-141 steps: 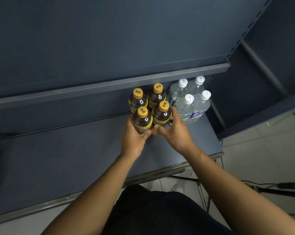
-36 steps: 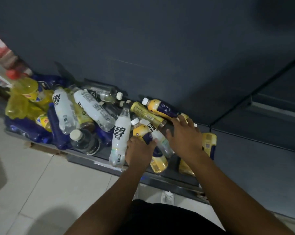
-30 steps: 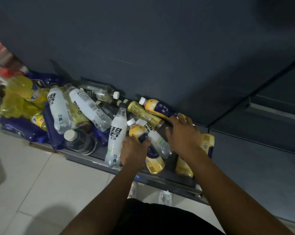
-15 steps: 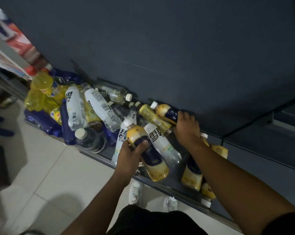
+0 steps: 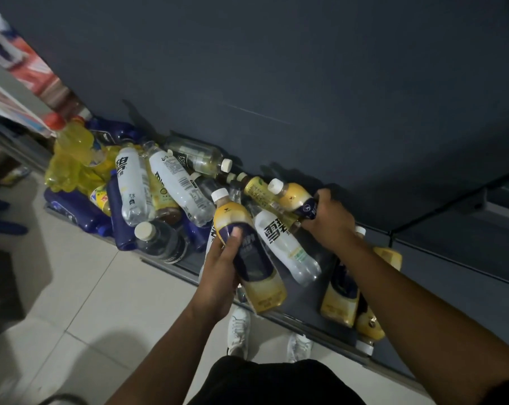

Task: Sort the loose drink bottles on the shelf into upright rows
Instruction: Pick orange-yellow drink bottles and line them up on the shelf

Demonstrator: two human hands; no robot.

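Observation:
A jumbled heap of drink bottles lies on the low dark shelf (image 5: 306,314). My left hand (image 5: 221,270) grips a yellow bottle with a navy label and white cap (image 5: 247,255), lifted and tilted above the shelf's front edge. My right hand (image 5: 327,220) is closed on the lower end of a second yellow navy-label bottle (image 5: 295,197) that lies in the heap. Between my hands lies a white-labelled clear bottle (image 5: 285,247). Under my right forearm lie more yellow navy-label bottles (image 5: 341,296).
White-labelled clear bottles (image 5: 130,185), dark blue bottles (image 5: 116,220) and a yellow-wrapped pack (image 5: 72,159) fill the shelf's left part. A dark back panel (image 5: 276,83) rises behind. White floor tiles (image 5: 72,317) and my white shoes (image 5: 238,331) are below; another shelf section (image 5: 466,244) continues right.
I turned from the upright rows to this heap. In the last second my left hand lifted its yellow bottle out of the pile, and my right hand closed on the other yellow bottle.

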